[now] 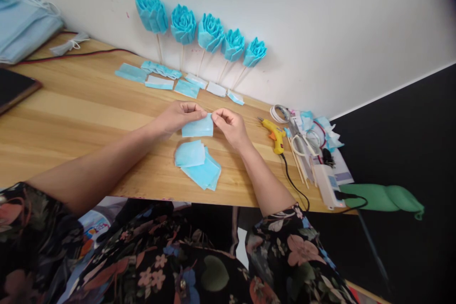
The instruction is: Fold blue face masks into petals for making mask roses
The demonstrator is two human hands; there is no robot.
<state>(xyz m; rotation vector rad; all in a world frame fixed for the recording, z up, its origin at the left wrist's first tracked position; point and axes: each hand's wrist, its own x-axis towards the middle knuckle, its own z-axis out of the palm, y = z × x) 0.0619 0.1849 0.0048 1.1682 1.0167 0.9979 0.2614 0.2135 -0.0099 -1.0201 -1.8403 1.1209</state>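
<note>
Between my two hands, just above the wooden table [89, 104], is a small light-blue fabric piece [198, 127]. My left hand [183, 115] pinches its top edge between thumb and fingers. At its upper right corner, my right hand [230, 124] has thumb and forefinger closed on the edge. Closer to me lies a small pile of blue fabric pieces [203, 168], loosely overlapping. Beyond my hands, several cut strips, white and blue, are laid out, among them a blue rectangle [187, 89] and a gathered strip [161, 70].
Several blue fabric flowers on sticks [211, 33] lean against the wall. On the right are a yellow glue gun [274, 135] with its cord, scissors [302, 142], thin sticks [298, 164], tape [280, 114] and a power strip [327, 187]. A phone [16, 89] and stacked blue fabric [28, 28] lie left.
</note>
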